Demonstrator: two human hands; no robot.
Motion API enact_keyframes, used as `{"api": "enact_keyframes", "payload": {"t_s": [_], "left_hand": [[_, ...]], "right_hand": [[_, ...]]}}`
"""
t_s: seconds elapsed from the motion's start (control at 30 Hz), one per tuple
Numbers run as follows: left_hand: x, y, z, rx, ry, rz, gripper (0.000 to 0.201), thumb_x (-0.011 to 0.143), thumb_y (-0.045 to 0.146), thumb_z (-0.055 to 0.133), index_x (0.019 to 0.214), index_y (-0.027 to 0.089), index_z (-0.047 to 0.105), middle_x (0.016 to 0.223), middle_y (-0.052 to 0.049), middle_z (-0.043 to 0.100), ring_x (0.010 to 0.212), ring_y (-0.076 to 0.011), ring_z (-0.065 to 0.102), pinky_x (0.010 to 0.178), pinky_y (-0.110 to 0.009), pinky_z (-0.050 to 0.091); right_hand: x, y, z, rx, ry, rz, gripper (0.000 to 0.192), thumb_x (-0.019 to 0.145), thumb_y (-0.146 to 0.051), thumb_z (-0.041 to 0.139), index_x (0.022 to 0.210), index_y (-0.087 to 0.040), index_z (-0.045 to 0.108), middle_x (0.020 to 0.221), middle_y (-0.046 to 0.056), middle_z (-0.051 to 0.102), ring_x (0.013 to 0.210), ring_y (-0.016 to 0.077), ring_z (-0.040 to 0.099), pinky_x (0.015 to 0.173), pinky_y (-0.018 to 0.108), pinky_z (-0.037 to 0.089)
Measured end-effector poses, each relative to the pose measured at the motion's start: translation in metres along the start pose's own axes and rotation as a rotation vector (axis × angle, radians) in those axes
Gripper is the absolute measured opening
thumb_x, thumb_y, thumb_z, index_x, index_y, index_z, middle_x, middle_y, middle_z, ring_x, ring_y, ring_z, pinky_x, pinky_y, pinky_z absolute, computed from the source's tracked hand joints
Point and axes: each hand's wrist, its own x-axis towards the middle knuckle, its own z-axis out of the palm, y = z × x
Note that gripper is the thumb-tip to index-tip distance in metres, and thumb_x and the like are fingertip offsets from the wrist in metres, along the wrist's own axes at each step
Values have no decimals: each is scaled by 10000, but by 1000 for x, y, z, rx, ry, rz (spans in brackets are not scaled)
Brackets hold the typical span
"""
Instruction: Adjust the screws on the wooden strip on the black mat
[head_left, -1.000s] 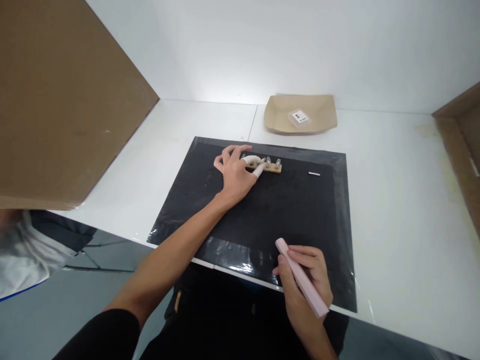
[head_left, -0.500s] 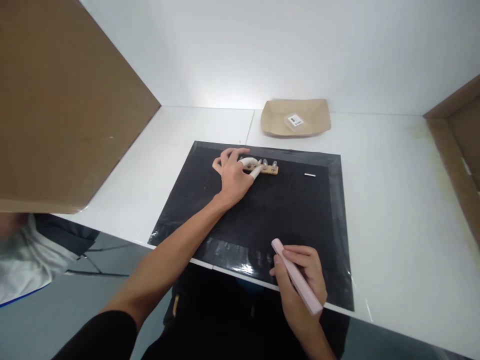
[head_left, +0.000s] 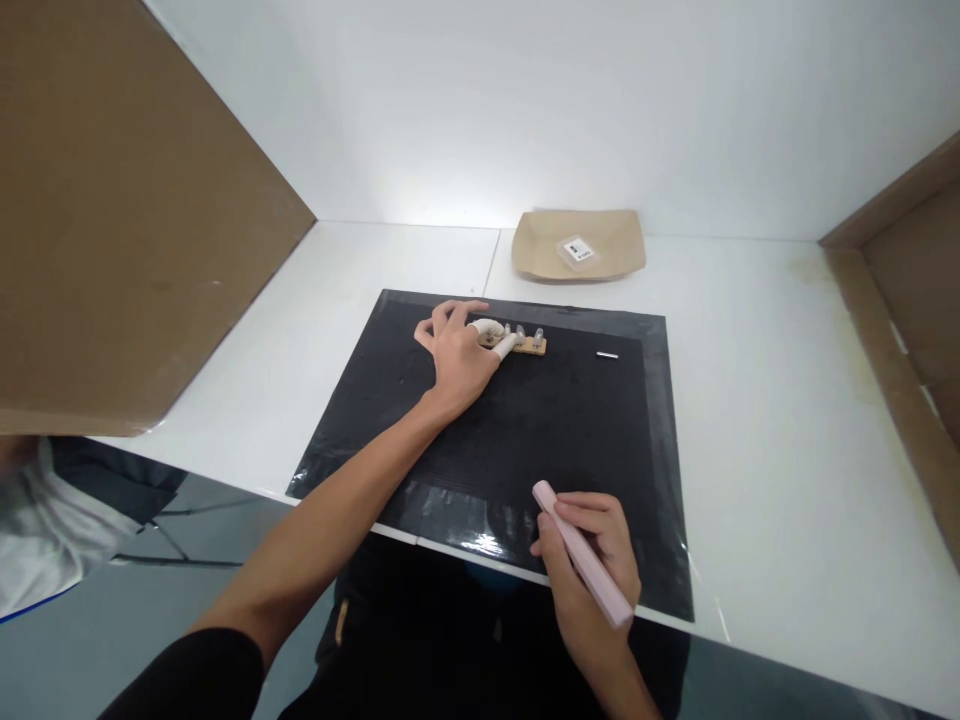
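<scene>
My left hand [head_left: 456, 352] reaches to the far side of a black mat [head_left: 525, 430] and pinches the left end of a small tan circuit board [head_left: 529, 344] that carries a few clear parts; white finger cots cover the thumb and index finger. My right hand [head_left: 592, 560] rests at the mat's near edge, closed around a pink pen-shaped tool [head_left: 582, 556] whose tip points up and left. A small silver pin [head_left: 607, 355] lies on the mat to the right of the board.
A tan paper tray [head_left: 577, 246] with a small labelled clear bag [head_left: 577, 251] stands behind the mat on the white table [head_left: 765, 400]. Cardboard panels rise at the left [head_left: 127, 200] and right [head_left: 900, 300]. A white wall closes the back.
The view has drifted so everything sits slightly further left. My left hand stays on the board and my right hand keeps the pink tool in the same pose.
</scene>
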Motion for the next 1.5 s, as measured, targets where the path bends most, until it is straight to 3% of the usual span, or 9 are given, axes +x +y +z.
{"api": "enact_keyframes", "payload": {"t_s": [0.63, 1.1, 1.5], "left_hand": [[0, -3, -7, 113, 16, 175, 228, 919, 376, 705, 756, 216, 706, 1337, -62, 698, 1312, -374, 513, 1036, -590, 250], [1, -4, -14, 81, -67, 182, 175, 929, 390, 677, 828, 266, 750, 1368, -44, 678, 1355, -379, 483, 1077, -611, 219], [8, -6, -29, 133, -148, 336, 212, 947, 418, 651, 842, 268, 757, 1364, -53, 686, 1361, -377, 505, 1059, -600, 248]], "right_hand": [[2, 1, 0, 17, -31, -4, 93, 925, -213, 695, 1003, -233, 648, 1094, 46, 575, 870, 162, 687, 752, 363, 618], [5, -1, -1, 34, -59, -36, 98, 931, -192, 674, 1011, -235, 637, 1086, 46, 573, 886, 171, 684, 730, 353, 612], [5, -1, -2, 36, -69, -49, 76, 929, -216, 683, 994, -216, 642, 1071, 64, 582, 866, 175, 680, 684, 338, 616]]}}
